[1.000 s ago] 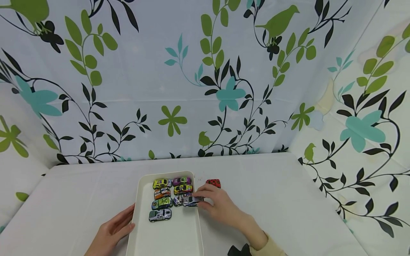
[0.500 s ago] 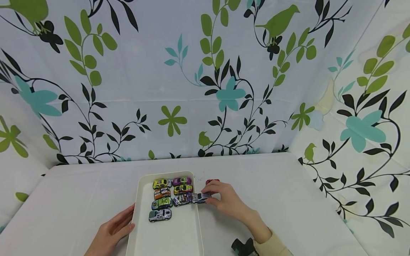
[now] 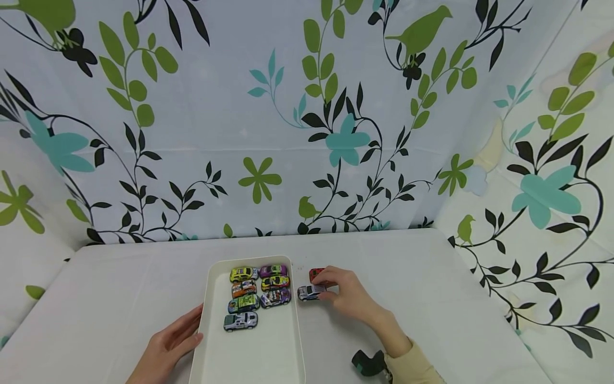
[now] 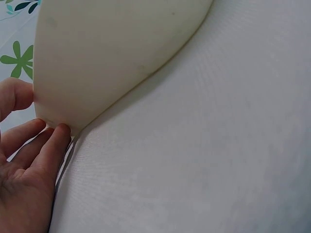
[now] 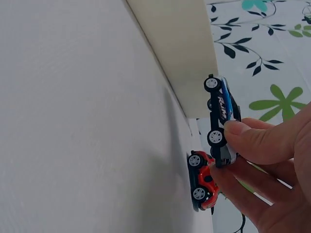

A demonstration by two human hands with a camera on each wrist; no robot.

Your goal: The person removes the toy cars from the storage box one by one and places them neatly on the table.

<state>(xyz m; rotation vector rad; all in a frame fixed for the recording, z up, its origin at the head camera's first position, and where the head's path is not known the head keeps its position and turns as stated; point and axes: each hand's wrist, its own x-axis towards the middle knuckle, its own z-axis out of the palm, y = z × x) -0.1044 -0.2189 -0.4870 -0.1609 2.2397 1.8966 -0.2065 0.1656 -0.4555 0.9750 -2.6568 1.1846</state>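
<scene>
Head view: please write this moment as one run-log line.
right hand: holds silver car, outside tray | left hand: touches tray's side | tray: seven cars inside | red car: on table

The toy car [image 5: 222,108] looks glossy, the tray [image 3: 249,354] smooth matt plastic, the backdrop [image 3: 216,117] cloth.

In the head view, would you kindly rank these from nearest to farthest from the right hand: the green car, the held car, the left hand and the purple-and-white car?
1. Held car, pinched by the right hand.
2. Purple-and-white car, in the tray, right column.
3. Green car, in the tray's left column.
4. Left hand, at the tray's left wall.
</scene>
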